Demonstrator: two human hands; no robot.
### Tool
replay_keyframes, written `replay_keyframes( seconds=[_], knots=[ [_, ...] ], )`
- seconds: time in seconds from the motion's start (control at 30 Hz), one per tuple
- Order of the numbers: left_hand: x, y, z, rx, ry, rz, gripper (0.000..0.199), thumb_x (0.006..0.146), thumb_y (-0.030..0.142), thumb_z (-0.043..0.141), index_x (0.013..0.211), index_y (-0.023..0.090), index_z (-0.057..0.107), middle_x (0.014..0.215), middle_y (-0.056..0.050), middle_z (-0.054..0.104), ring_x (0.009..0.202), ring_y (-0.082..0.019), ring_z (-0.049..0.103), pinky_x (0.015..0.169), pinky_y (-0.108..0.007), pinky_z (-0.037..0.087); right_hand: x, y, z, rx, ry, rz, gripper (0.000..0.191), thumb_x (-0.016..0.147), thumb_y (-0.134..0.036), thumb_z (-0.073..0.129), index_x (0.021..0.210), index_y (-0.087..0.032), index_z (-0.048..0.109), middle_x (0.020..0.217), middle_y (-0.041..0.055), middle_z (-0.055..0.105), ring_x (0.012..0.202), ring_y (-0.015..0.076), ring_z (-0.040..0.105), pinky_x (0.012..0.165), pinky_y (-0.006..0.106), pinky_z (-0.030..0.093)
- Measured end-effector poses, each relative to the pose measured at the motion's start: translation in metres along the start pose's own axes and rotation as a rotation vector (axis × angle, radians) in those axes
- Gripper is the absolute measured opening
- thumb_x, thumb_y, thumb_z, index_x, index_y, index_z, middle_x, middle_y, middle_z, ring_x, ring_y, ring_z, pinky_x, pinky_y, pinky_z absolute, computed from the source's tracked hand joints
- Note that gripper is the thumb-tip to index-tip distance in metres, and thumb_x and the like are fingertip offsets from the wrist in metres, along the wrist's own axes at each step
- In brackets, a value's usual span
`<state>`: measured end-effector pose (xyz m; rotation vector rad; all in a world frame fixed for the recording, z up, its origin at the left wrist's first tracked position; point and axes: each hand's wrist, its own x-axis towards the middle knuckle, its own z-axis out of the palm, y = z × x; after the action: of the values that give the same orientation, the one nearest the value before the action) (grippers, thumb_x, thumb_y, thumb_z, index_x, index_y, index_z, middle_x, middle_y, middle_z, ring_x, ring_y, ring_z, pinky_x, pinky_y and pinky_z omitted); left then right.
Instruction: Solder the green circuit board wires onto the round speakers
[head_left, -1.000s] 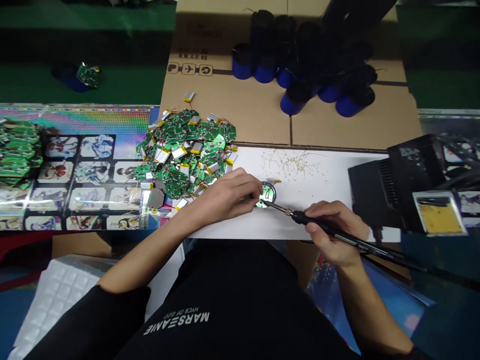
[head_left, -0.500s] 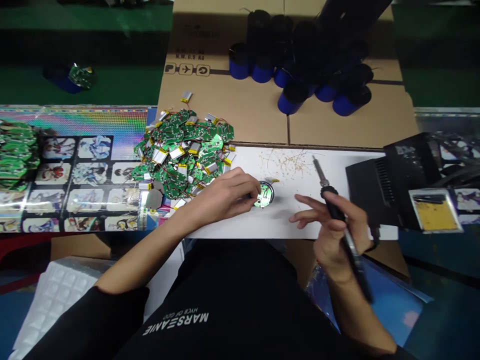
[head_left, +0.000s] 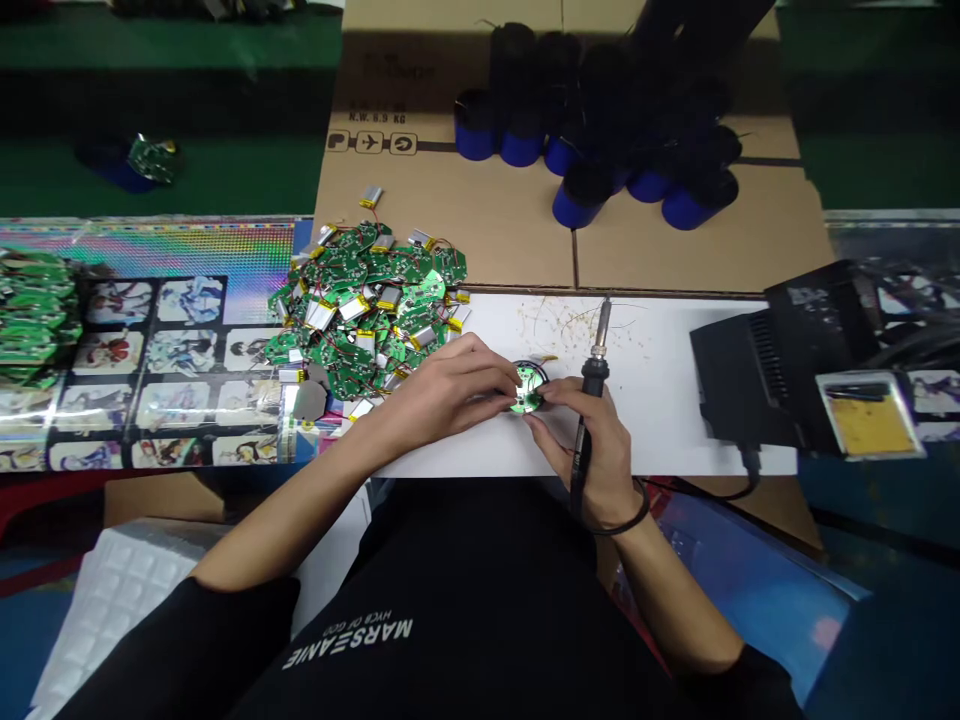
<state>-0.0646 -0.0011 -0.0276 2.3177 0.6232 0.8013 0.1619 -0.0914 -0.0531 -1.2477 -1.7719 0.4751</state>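
Observation:
A small green circuit board (head_left: 529, 384) sits at a round dark rim on the white work surface. My left hand (head_left: 461, 388) is closed at the board's left edge, thumb and fingers pinched together. From the other side, the thumb and fingertips of my right hand (head_left: 604, 455) touch the board's right edge. That same hand carries a soldering iron (head_left: 595, 372) along its palm, tip pointing up and away from me. A silver battery cell with a yellow end (head_left: 546, 358) lies just behind the board.
Left of my hands spreads a heap of green boards with batteries (head_left: 375, 310). Several blue cylinders (head_left: 577, 200) stand on the cardboard (head_left: 510, 250). At right are a black soldering station (head_left: 739, 380) and a tray with a yellow sponge (head_left: 870, 418). Wire scraps (head_left: 559, 320) lie behind the board.
My right hand has moved left to the board, with the soldering iron now more upright in it. My left hand has stayed at the board.

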Motion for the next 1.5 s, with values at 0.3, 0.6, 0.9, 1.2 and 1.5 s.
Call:
replay_keyframes(
  seconds=[0.3,0.6,0.9,1.2,1.5],
  knots=[
    [0.005,0.005,-0.005,0.333,-0.112,0.151,0.018,0.112,0.027,0.059,0.114,0.022,0.076,0.120,-0.005,0.080,0.111,-0.022,0.061,0.090,-0.036,0.046,0.007,0.009,-0.010,0.100,-0.066,0.053,0.044,0.094,-0.010,0.076,0.130,-0.030,0.063,0.120,0.0065,0.077,0.117,0.0260,0.074,0.105,0.048,0.062],
    [0.028,0.011,-0.019,0.464,-0.350,0.220,0.025,0.114,0.023,0.051,0.111,0.020,0.075,0.116,-0.008,0.076,0.103,-0.021,0.061,0.085,-0.036,0.041,-0.002,-0.008,-0.023,0.229,0.219,0.188,0.021,0.108,-0.040,0.058,0.124,-0.028,0.067,0.087,0.0019,0.075,0.078,0.0208,0.073,0.073,0.039,0.062],
    [0.050,0.022,-0.028,0.564,-0.520,0.249,0.020,0.112,0.022,0.054,0.110,0.018,0.074,0.107,-0.008,0.072,0.098,-0.023,0.061,0.081,-0.037,0.041,-0.032,-0.015,-0.051,0.353,0.504,0.208,0.012,0.092,-0.031,0.072,0.101,-0.023,0.072,0.084,0.0005,0.065,0.055,0.0135,0.060,0.039,0.026,0.046],
    [0.055,0.028,-0.028,0.572,-0.580,0.214,0.018,0.111,0.020,0.056,0.109,0.018,0.073,0.108,-0.007,0.072,0.098,-0.022,0.062,0.080,-0.034,0.044,-0.072,-0.012,-0.040,0.232,0.249,0.274,0.017,0.091,-0.024,0.074,0.108,-0.024,0.071,0.085,0.0027,0.075,0.061,0.0170,0.071,0.051,0.030,0.058],
    [0.060,0.033,-0.030,0.546,-0.613,0.187,0.016,0.108,0.016,0.058,0.109,0.018,0.073,0.108,-0.008,0.072,0.097,-0.022,0.061,0.077,-0.032,0.043,-0.066,-0.009,-0.036,0.266,0.193,0.266,0.022,0.088,-0.019,0.074,0.110,-0.023,0.071,0.089,0.0038,0.076,0.071,0.0190,0.075,0.058,0.031,0.061]
  ],
)
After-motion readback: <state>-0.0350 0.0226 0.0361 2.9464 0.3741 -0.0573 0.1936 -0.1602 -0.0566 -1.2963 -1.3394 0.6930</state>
